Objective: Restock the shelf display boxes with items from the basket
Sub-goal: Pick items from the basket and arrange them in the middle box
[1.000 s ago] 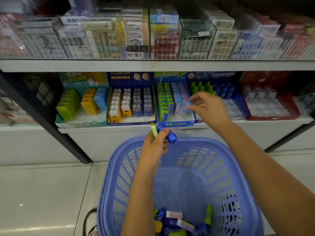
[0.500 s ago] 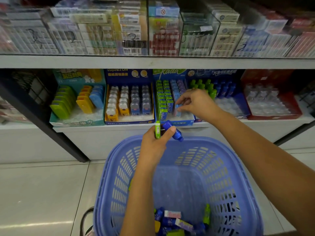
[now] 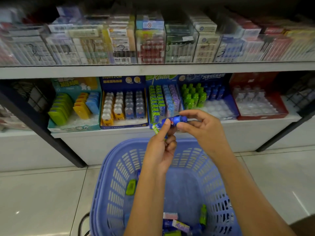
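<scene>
Centre of frame, above the basket [image 3: 119,184]: grips a green pack [image 3: 156,128] in the curled left hand [image 3: 160,150], thumb against a blue bottle [image 3: 174,119] — pinched at its other end by fingers [image 3: 190,114] of the right hand [image 3: 204,132]. Could fumble the handover and drop either into the basket, or topple the standing bottles in the display box [image 3: 231,104], right of centre.

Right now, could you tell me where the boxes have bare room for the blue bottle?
The bottle box has bare tray slots between its standing bottles and its front wall; the pack box left of it is crowded. The teal box's front is bare too.
</scene>
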The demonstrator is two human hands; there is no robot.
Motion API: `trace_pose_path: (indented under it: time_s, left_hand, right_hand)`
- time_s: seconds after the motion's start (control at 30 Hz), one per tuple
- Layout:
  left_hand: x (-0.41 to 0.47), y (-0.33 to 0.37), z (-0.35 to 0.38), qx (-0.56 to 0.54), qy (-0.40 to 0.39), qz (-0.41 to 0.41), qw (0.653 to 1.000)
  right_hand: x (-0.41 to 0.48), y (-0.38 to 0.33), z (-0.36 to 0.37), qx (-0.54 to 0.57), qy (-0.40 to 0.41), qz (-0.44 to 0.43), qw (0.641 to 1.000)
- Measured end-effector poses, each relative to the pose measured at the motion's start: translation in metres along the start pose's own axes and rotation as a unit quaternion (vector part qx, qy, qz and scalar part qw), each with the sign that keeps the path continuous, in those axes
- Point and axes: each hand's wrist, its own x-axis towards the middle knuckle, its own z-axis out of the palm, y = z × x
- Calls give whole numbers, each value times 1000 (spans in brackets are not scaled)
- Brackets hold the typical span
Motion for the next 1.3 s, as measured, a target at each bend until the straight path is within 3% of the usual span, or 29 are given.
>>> trace_pose_path:
  time_s: [0.17, 0.33, 0.47, 0.57, 0.73, 0.97, 1.07, 1.17, 1.23, 1.3]
  left_hand:
    - [4, -16, 21, 32, 2, -25, 999]
    - [16, -21, 31, 39, 8, -67, 997]
    - [25, -28, 31, 43, 20, -62, 997]
    - [32, -32, 28, 51, 26, -57, 997]
    - [44, -29, 22, 65, 39, -48, 996]
    - [45, -33, 17, 97, 14, -17, 995]
    - [42, -32, 18, 109, 10, 13, 994]
    - [37, -32, 15, 168, 19, 70, 983]
    - [32, -29, 13, 237, 33, 112, 964]
    - [27, -25, 11, 289, 34, 149, 945]
  right_hand:
    - [1, 2, -26, -12, 70, -3, 997]
    - [56, -2, -106, -220, 145, -24, 964]
    - [109, 9, -134, -406, 55, -17, 912]
    - [137, 19, -137, -416, -1, 37, 909]
    - [157, 29, -139, -500, -80, 8, 862]
    - [167, 34, -140, -533, -89, 20, 841]
    - [165, 26, -137, -531, -95, 44, 841]
    - [147, 14, -127, -520, -46, 27, 853]
    - [122, 4, -114, -459, -17, -11, 888]
    - [91, -6, -96, -355, -51, 4, 933]
